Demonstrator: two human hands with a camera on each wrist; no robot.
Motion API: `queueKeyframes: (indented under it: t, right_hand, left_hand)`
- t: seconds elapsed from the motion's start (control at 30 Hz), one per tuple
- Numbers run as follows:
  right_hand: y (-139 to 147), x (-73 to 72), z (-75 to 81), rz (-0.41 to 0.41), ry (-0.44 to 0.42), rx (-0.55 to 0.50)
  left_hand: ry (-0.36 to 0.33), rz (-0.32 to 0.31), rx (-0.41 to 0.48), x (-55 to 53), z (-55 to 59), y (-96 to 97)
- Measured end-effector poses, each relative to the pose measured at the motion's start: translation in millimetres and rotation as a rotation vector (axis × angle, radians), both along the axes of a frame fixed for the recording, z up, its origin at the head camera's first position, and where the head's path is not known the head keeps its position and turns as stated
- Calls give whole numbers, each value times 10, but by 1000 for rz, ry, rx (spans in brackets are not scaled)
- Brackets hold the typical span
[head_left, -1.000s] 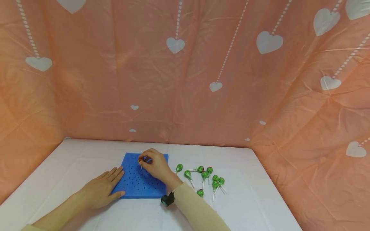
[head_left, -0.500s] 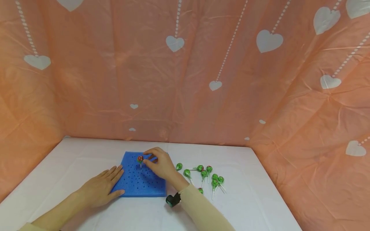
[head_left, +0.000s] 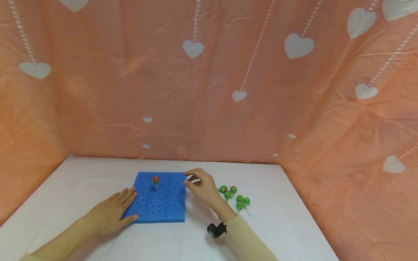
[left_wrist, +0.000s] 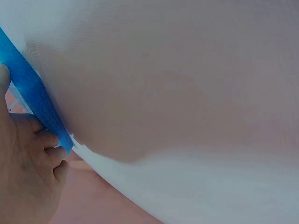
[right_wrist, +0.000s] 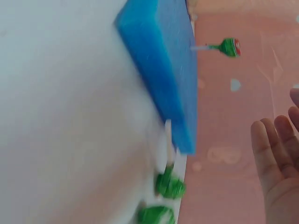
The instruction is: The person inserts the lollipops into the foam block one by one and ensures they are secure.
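Note:
A lollipop [head_left: 155,180] with a green and red wrapper stands upright, its stick in the blue foam block [head_left: 163,210] dotted with small holes. My left hand [head_left: 112,212] lies flat with spread fingers over the block's left edge; the left wrist view shows its fingers along the foam [left_wrist: 35,95]. Above the table, just past the block's right edge, my right hand [head_left: 202,186] has nothing between its relaxed fingers. In the right wrist view the standing lollipop [right_wrist: 229,47] shows apart from the fingers.
Several green-wrapped lollipops [head_left: 240,199] lie loose to the right of the block, some partly behind the right hand and forearm. The white table [head_left: 98,174] meets an orange curtain [head_left: 209,127] with hearts at its back and sides.
My right hand has let go of the lollipop, which stays standing in the foam, and has moved right toward the loose lollipops. The left hand has kept its place on the block.

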State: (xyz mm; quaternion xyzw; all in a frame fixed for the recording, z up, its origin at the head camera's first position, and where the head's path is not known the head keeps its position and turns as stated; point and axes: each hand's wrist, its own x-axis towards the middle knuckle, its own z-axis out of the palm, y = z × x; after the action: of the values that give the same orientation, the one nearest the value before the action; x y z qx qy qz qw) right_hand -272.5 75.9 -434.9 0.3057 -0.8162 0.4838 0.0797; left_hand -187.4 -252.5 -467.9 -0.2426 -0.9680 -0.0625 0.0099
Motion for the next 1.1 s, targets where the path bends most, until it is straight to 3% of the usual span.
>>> queueKeyframes:
  t: [0.33,0.6,0.93,1.1]
  right_hand:
    - [589,117,-142,-132,-40,6]
    - [1046,250,-215,-197,-80,168]
    - [1291,387,-226,-83,-121,400]
    - [1309,428,-263,-24,-132,451]
  left_hand:
    - [40,6,-12,10,-8,-7]
    - [56,3,-19,13,-6,-3]
    - [49,7,-18,-7,-33,-19]
    - [29,2,0,-7,-25,-8]
